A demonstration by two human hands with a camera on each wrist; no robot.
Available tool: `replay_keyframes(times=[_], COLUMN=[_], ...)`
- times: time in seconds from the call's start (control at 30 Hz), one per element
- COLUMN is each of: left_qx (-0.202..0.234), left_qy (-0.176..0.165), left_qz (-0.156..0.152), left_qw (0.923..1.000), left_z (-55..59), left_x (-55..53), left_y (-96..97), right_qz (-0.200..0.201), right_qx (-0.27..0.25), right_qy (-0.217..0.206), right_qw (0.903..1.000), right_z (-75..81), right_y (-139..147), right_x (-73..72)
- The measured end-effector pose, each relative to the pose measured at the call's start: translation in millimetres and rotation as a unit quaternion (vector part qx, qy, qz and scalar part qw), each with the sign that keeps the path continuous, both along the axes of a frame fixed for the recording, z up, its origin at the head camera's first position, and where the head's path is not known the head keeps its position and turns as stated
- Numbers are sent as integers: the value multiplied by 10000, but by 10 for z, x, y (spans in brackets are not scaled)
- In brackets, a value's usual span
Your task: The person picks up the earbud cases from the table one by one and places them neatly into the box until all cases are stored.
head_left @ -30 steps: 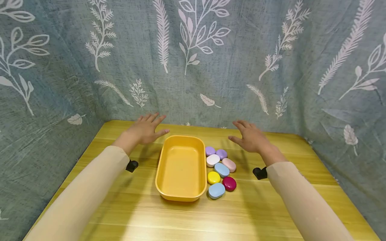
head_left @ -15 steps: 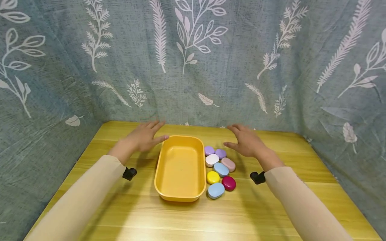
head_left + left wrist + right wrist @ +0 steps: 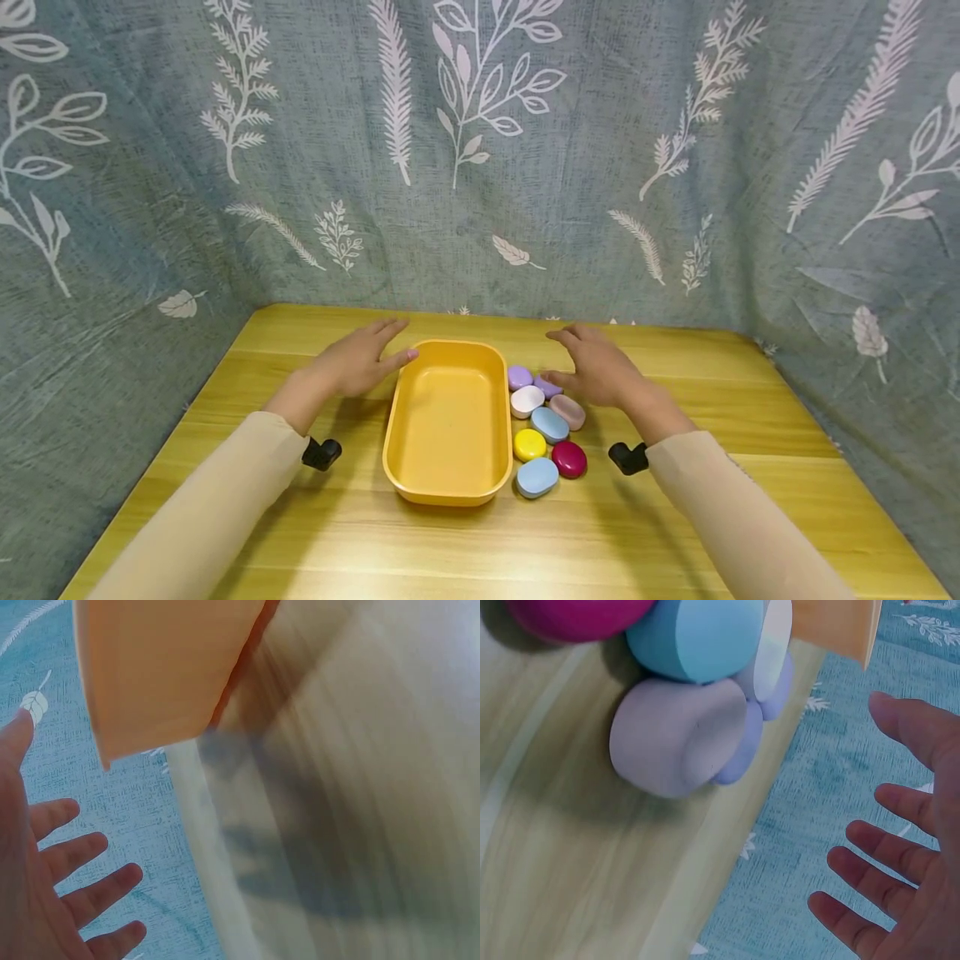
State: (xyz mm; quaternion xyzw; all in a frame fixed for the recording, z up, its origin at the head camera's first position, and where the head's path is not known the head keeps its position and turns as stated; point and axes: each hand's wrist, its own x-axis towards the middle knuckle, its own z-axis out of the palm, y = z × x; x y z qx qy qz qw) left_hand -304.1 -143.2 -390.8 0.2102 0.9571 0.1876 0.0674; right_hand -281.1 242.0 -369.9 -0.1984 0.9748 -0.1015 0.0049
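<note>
A yellow rectangular tub (image 3: 450, 496) with nothing in it sits in the middle of the table. My left hand (image 3: 352, 362) hovers at its far left corner, fingers spread, the thumb overlapping the rim in the head view. To the tub's right lie several rounded soap bars: two purple (image 3: 520, 377), a white one (image 3: 527, 402), a pink one (image 3: 567, 412), two blue (image 3: 550, 425), a yellow one (image 3: 529, 445) and a dark red one (image 3: 569, 459). Over the far end of this group hangs my right hand (image 3: 600, 367), fingers extended, partly hiding one purple bar. Both hands hold nothing.
The wooden table (image 3: 360, 550) is enclosed at the back and sides by a blue-grey leaf-print cloth (image 3: 570, 250). Black wrist mounts (image 3: 322, 454) stick out below both hands.
Both hands have come lower and nearer to me. The right hand has also shifted left, so that it now overlaps a purple bar. The tub and soap bars lie as before.
</note>
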Motion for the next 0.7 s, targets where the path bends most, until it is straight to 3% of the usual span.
replay_keyframes(times=[0.37,0.7], left_qx=[592,1528], left_qy=[-88,-657], left_qz=[23,71], left_qw=[9982,9860], left_z=[-187,-324], left_x=[103,191], left_y=[17,43], right_qz=[240,306], right_qx=[-40,3], right_qy=[44,2], right_qw=[9997,9995], right_z=[-123,-213], right_y=[-91,-190], right_x=[49,88])
